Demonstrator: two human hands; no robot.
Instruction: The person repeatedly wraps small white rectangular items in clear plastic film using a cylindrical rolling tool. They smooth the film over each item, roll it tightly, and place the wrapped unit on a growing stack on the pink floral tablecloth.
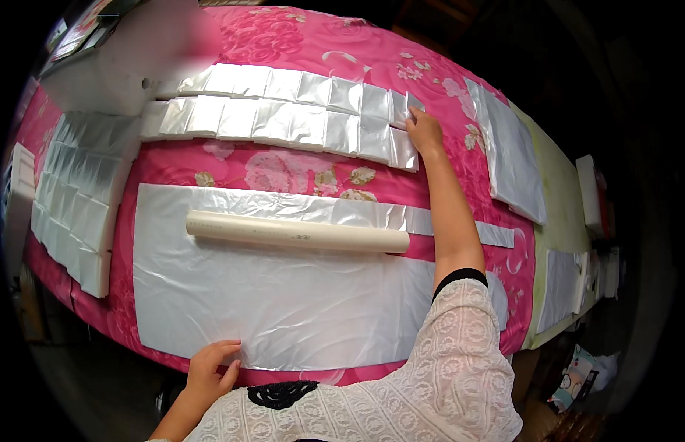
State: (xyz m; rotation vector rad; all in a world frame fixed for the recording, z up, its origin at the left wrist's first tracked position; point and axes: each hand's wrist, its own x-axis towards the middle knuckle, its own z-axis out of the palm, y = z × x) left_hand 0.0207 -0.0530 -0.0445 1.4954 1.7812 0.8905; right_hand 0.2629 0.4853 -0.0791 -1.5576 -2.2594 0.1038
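A wide stack of translucent plastic sheeting (298, 309) lies in front of me on a pink floral cloth. A cream-white plastic pipe (298, 234) rests lengthwise across its far part. My left hand (212, 370) is at the sheeting's near edge, thumb and fingers apart, holding nothing. Stretched out to the far side, my right hand (425, 131) pinches the upright edge of a folded plastic packet (400, 109) at the right end of two overlapping rows of such packets (272, 121). My fingers hide part of that edge.
More folded packets (77, 199) overlap in rows at the left. A blurred white box-like object (99, 77) stands at the far left. Another plastic stack (508, 155) lies at the right. The pink cloth (276, 40) covers the table, with a pale green surface (556, 214) beyond it.
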